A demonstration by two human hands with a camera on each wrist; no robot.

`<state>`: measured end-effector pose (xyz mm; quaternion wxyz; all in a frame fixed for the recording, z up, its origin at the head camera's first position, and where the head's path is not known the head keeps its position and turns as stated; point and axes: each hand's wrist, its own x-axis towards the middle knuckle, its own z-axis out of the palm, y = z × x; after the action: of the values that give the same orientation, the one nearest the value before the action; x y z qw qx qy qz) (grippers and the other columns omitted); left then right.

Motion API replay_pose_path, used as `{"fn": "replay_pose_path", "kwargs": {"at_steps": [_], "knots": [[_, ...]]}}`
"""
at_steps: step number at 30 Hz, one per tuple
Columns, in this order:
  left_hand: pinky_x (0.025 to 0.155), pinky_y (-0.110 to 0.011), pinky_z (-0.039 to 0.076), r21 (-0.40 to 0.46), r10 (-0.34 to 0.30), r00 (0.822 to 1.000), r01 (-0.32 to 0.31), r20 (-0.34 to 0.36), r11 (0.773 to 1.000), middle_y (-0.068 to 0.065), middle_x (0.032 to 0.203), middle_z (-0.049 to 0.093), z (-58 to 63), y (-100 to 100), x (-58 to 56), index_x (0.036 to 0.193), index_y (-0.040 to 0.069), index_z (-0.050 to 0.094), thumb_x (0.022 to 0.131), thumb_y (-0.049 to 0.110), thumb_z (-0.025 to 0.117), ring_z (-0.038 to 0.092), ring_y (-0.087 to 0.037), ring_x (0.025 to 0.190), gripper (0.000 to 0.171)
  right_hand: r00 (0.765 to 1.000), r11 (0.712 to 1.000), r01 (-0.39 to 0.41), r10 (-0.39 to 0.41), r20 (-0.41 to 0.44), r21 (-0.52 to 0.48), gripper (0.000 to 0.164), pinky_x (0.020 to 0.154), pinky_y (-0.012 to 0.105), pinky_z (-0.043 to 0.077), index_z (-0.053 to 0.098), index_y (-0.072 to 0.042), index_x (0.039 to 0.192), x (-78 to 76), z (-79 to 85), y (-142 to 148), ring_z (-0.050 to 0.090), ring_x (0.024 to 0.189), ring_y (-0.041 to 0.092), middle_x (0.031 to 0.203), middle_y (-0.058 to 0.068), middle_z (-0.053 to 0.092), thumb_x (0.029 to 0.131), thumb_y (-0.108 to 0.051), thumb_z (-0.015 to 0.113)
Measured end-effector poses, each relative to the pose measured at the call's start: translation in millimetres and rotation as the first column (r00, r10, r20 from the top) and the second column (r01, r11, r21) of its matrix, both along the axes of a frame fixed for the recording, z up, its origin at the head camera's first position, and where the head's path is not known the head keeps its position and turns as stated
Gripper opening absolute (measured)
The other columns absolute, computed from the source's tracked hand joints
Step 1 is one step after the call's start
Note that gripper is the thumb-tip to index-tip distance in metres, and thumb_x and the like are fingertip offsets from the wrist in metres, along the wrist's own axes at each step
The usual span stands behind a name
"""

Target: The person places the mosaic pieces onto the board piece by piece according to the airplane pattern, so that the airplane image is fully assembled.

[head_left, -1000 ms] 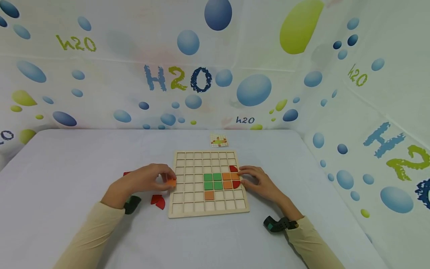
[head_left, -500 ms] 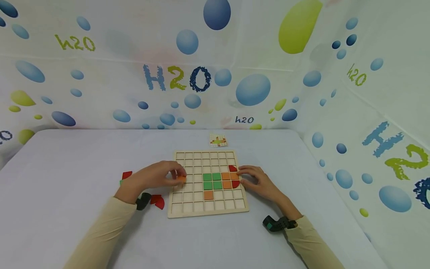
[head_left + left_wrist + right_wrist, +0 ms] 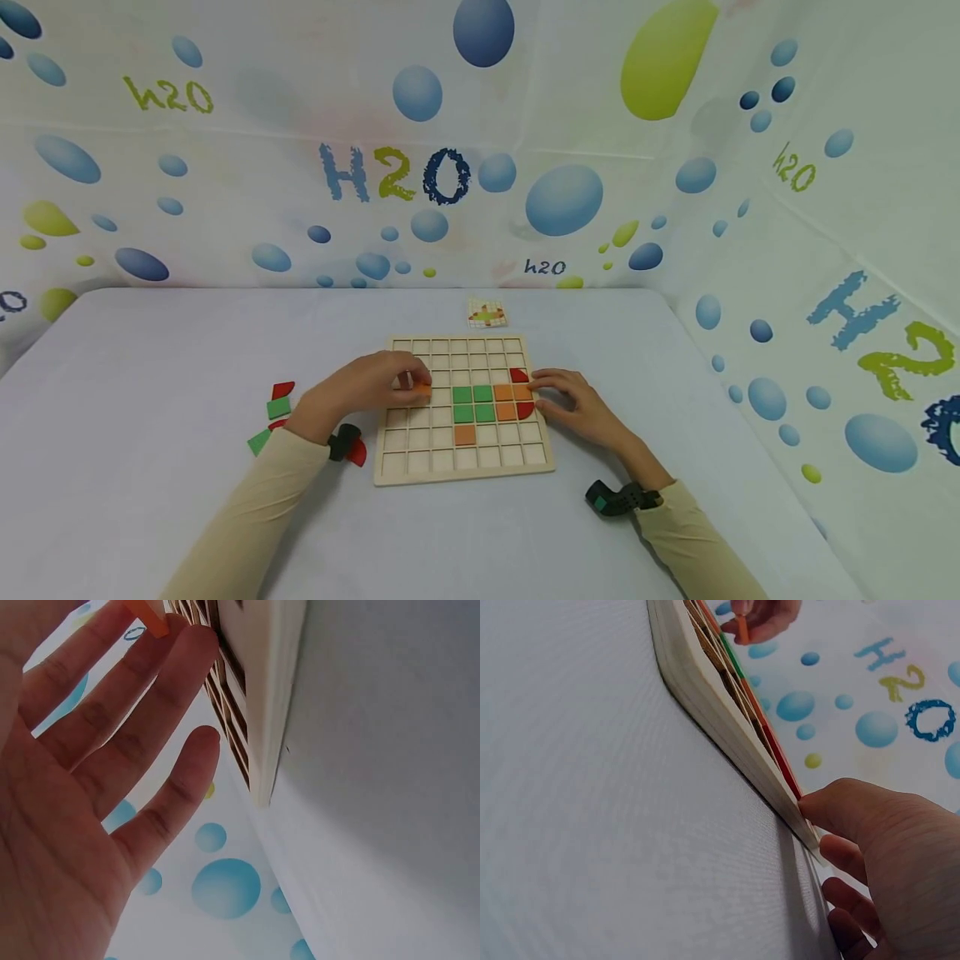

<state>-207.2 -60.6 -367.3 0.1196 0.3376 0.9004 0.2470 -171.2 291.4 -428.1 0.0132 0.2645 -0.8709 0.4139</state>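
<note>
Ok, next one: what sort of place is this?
Probably an indoor tabletop recording corner: a sheet printed with bubbles and H2O lettering forms the backdrop, with similar printing along the right, around a white table surface bearing a wooden grid board.

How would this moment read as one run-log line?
left hand: pinches orange piece above grid board | right hand: touches board's right edge | four green squares: set in board

Dimmish, diffuse light in all three views.
Head: we get even light, soft shadow beside the left sleeve (image 3: 243, 517), wide-angle stretch toward the corners. Left wrist: we see the left hand (image 3: 86, 799) shaded, broad soft-edged shadow on the table (image 3: 390, 795). Right wrist: greyish, faint ripple texture.
</note>
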Motion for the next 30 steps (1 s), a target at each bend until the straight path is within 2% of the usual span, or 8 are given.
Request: {"fn": "replay_pose_path", "kwargs": {"at_steps": [5, 15, 21, 30], "knots": [[0.077, -0.03, 0.049, -0.005, 0.013, 1.0, -0.013, 0.007, 1.0, 0.006, 0.094, 0.064, -0.8, 9, -4.3, 0.104, 0.012, 0.069, 0.088, 0.025, 0.073, 0.057, -0.011, 0.084, 0.021, 1.0, 1.0, 0.002, -0.002, -0.009, 0.0, 0.03, 0.104, 0.059, 0.032, 0.066, -0.008, 0.121, -1.0, -1.5, 1, 0.042, 0.129, 0.036, 0.135, 0.014, 0.055, 0.091, -0.009, 0.067], [0.073, -0.031, 0.048, -0.04, 0.056, 0.993, -0.06, -0.1, 0.997, 0.003, 0.093, 0.065, -0.2, 29, -8.9, 0.102, 0.011, 0.07, 0.089, 0.024, 0.072, 0.056, -0.012, 0.08, 0.018, 1.0, 1.0, 0.008, -0.008, 0.006, -0.003, 0.03, 0.104, 0.06, 0.032, 0.066, -0.008, 0.121, 0.3, 1.0, 0, 0.042, 0.13, 0.037, 0.136, 0.014, 0.055, 0.091, -0.01, 0.068], [0.074, -0.033, 0.049, -0.036, 0.071, 0.992, -0.075, -0.103, 0.997, 0.001, 0.093, 0.065, -0.4, 37, -11.0, 0.101, 0.011, 0.07, 0.091, 0.026, 0.071, 0.057, -0.014, 0.08, 0.017, 1.0, 1.0, 0.016, -0.016, 0.024, 0.001, 0.03, 0.105, 0.058, 0.032, 0.066, -0.009, 0.121, 0.2, 0.9, 0, 0.041, 0.131, 0.035, 0.137, 0.013, 0.055, 0.091, -0.011, 0.068], [0.079, -0.036, 0.049, -0.074, 0.071, 0.989, -0.081, -0.128, 0.994, 0.001, 0.096, 0.065, -4.9, 44, -14.2, 0.102, 0.013, 0.069, 0.09, 0.028, 0.072, 0.058, -0.015, 0.085, 0.02, 1.0, 1.0, 0.018, -0.017, 0.019, -0.01, 0.029, 0.103, 0.058, 0.034, 0.066, -0.007, 0.12, 2.7, 4.8, -3, 0.043, 0.13, 0.036, 0.135, 0.015, 0.055, 0.091, -0.008, 0.067]]}}
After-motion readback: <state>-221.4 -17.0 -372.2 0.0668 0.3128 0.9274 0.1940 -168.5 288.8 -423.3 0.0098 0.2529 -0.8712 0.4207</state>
